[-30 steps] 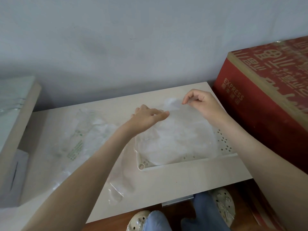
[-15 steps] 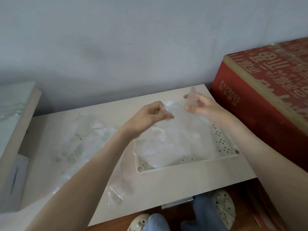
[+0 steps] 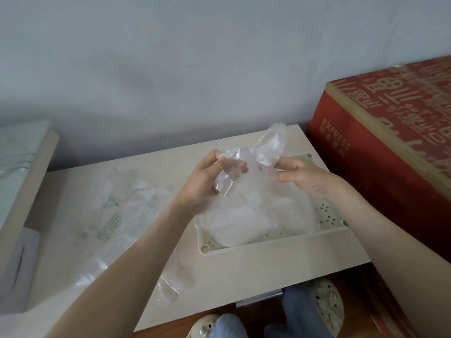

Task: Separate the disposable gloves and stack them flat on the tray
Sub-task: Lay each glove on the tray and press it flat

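I see two grips raised over the one tray (image 3: 275,241) at the desk's (image 3: 244,272) right edge; the left grip (image 3: 207,182) curls round one clear glove (image 3: 260,152), and the right grip (image 3: 302,178) pinches its other side. A flat glove stack (image 3: 256,215) lies in the tray, too filmy to count; one loose heap (image 3: 127,208) lies on the desk's left half.

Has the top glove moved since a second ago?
Yes. The glove has come up off the stack in the tray, now held crumpled between the left hand and right hand.
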`<action>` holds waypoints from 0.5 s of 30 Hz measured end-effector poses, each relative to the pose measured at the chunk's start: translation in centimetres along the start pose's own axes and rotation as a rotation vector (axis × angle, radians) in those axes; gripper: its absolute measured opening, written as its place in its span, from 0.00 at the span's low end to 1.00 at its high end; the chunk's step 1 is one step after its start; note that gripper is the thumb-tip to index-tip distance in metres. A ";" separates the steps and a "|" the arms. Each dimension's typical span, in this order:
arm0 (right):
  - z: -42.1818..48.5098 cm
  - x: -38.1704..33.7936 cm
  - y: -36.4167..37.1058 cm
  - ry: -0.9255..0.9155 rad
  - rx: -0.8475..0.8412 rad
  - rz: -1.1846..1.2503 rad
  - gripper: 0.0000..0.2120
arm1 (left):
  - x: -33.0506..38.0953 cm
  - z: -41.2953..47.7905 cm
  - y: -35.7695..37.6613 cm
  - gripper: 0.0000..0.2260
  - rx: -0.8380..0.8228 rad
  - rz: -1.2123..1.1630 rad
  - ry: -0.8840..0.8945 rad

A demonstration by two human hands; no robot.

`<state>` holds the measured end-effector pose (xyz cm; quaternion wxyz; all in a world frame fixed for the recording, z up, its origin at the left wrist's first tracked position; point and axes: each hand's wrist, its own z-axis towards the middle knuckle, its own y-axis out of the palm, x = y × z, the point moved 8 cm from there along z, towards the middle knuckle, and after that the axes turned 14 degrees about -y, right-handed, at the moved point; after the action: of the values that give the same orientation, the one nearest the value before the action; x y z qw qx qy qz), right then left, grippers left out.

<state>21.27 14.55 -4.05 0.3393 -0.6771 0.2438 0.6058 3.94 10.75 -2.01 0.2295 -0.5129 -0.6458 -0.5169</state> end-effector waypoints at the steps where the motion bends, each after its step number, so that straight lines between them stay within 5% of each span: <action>1: -0.1 0.1 0.2 0.008 -0.018 0.042 0.33 | -0.1 0.1 -0.1 0.12 -0.002 -0.043 0.003; 3: -0.4 0.2 0.8 0.035 -0.008 0.144 0.42 | -0.1 0.2 -0.2 0.12 -0.015 -0.140 0.007; 8: -0.4 0.8 0.7 0.022 0.127 0.208 0.20 | -0.8 0.3 -0.4 0.12 -0.007 -0.212 -0.041; 15: -1.2 1.3 -1.5 0.030 0.294 0.091 0.09 | -0.9 0.5 -2.3 0.07 0.106 0.304 -0.089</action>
<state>23.36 14.72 -5.06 0.4032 -0.6174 0.3655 0.5681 2.34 10.94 -3.90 0.3029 -0.6143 -0.5967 -0.4182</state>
